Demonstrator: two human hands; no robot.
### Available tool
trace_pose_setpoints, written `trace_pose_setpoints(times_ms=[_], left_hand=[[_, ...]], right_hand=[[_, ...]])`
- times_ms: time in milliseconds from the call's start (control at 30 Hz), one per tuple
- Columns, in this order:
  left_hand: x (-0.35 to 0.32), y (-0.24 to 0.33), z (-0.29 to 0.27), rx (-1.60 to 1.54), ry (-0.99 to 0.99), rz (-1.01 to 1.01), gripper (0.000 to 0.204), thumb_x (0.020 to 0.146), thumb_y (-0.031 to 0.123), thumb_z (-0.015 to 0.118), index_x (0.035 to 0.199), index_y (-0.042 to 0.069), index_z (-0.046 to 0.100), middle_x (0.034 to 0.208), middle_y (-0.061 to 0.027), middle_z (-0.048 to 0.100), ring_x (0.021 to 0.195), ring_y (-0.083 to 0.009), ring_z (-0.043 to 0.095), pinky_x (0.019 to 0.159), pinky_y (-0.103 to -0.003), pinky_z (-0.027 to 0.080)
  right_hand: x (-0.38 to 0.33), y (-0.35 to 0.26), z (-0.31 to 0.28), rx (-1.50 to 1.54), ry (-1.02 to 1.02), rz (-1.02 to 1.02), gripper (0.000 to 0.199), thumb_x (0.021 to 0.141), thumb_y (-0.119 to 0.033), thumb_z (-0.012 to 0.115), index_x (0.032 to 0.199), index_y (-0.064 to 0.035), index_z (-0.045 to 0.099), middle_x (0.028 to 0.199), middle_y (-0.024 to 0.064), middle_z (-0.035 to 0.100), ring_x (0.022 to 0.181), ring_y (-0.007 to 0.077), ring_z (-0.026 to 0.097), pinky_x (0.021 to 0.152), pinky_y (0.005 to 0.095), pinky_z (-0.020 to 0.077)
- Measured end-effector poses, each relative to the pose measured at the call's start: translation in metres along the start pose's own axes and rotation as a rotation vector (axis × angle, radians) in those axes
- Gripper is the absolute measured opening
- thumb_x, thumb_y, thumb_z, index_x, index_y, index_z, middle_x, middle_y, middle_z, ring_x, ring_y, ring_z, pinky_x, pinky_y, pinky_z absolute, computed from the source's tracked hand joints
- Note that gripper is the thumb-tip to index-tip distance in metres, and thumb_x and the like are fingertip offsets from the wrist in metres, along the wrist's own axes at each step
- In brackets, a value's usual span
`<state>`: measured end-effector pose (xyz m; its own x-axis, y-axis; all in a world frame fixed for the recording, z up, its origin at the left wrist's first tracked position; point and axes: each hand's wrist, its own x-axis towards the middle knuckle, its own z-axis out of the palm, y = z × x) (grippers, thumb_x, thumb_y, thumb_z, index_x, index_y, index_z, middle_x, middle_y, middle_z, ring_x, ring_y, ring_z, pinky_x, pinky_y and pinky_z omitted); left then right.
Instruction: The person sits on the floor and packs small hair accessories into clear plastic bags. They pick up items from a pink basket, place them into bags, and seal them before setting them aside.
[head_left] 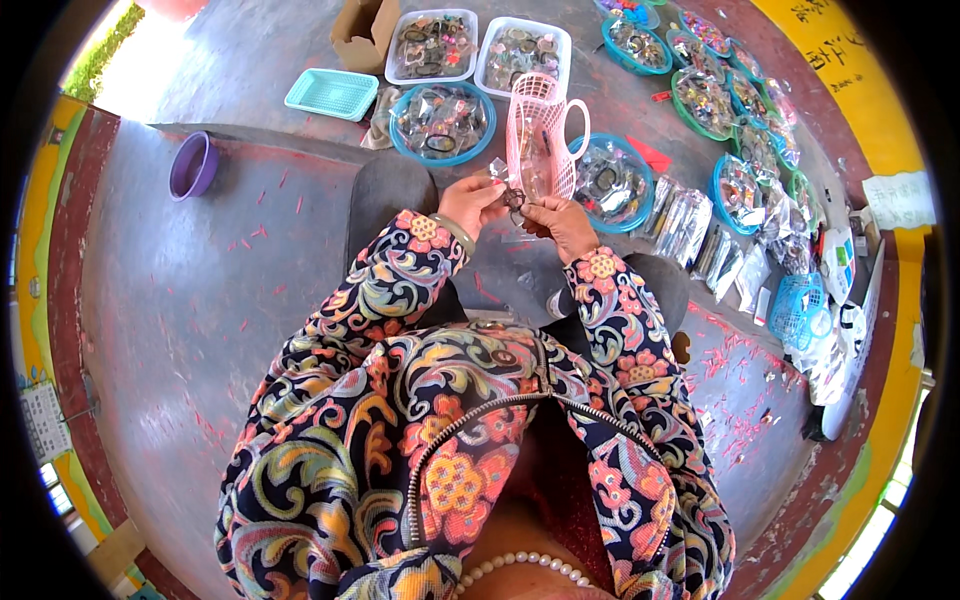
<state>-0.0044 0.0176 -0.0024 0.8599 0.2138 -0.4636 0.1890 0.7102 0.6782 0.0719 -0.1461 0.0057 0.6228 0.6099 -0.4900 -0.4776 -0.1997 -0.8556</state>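
Observation:
In front of my lap, my left hand (pixel 476 205) and my right hand (pixel 566 226) meet with fingers pinched. Between their fingertips is a small dark looped hair tie (pixel 515 200), partly covered by the fingers. A bit of clear plastic (pixel 497 168) shows just above my left fingertips. Right behind the hands stands a pink openwork basket (pixel 562 172) with a looped handle, holding clear-wrapped pieces. A blue round basket (pixel 648 196) of wrapped hair ties sits to the right of my right hand.
Farther off are another blue basket (pixel 402 148), two white trays (pixel 474 70) of small goods, a turquoise tray (pixel 330 92) and a cardboard box (pixel 362 35). A purple basin (pixel 193 166) stands left. Several filled baskets and flat plastic packets (pixel 680 225) lie right. A floor step crosses behind.

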Motion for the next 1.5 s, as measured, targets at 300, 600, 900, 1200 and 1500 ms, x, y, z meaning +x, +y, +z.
trace_pose_setpoints(times_ms=[300,600,900,1200,1500], left_hand=[[0.001,0.000,-0.006,0.032,0.063,-0.054,0.022,0.082,0.015,0.056,0.100,0.003,0.052,0.091,-0.0087,0.060,0.082,-0.0164,0.059,0.063,-0.024,0.049],[-0.003,0.000,-0.003,0.156,0.013,-0.134,0.019,0.083,0.014,0.052,0.099,0.004,0.053,0.091,-0.0093,0.060,0.080,-0.0146,0.058,0.061,-0.022,0.045],[-0.007,0.005,0.002,0.185,-0.041,-0.135,0.018,0.084,0.016,0.051,0.096,0.003,0.054,0.089,-0.0098,0.061,0.077,-0.0141,0.058,0.061,-0.022,0.044],[-0.134,0.143,0.097,0.384,-1.402,0.529,0.020,0.086,0.010,0.046,0.086,-0.007,0.056,0.085,-0.0173,0.058,0.076,-0.0290,0.056,0.068,-0.038,0.045],[-0.220,0.141,0.162,0.180,-1.860,0.565,0.013,0.084,0.006,0.046,0.083,-0.006,0.051,0.070,-0.0144,0.047,0.069,-0.0289,0.052,0.059,-0.036,0.042]], right_hand=[[-0.001,-0.021,-0.019,-0.035,0.210,-0.146,0.012,0.075,-0.013,0.061,0.076,-0.0013,0.062,0.061,0.0029,0.059,0.051,0.0074,0.053,0.048,0.0184,0.0389],[0.022,-0.024,-0.037,-0.336,0.439,-0.172,0.015,0.073,-0.010,0.055,0.071,0.0037,0.059,0.059,0.0089,0.060,0.047,0.0106,0.057,0.043,0.0226,0.0454],[0.047,-0.002,-0.053,-0.566,0.442,-0.075,0.020,0.078,-0.017,0.051,0.080,0.0009,0.061,0.065,0.0053,0.062,0.054,0.0113,0.060,0.043,0.0210,0.0443],[-0.157,-0.172,0.029,-0.254,-0.829,-0.840,0.019,0.077,0.002,0.048,0.093,0.0011,0.059,0.089,0.0117,0.061,0.078,0.0222,0.058,0.065,0.0286,0.0458],[-0.248,-0.212,0.069,-0.196,-1.653,-0.752,0.028,0.088,-0.015,0.037,0.098,0.0033,0.055,0.103,0.0192,0.053,0.076,0.0302,0.055,0.060,0.0390,0.0442]])
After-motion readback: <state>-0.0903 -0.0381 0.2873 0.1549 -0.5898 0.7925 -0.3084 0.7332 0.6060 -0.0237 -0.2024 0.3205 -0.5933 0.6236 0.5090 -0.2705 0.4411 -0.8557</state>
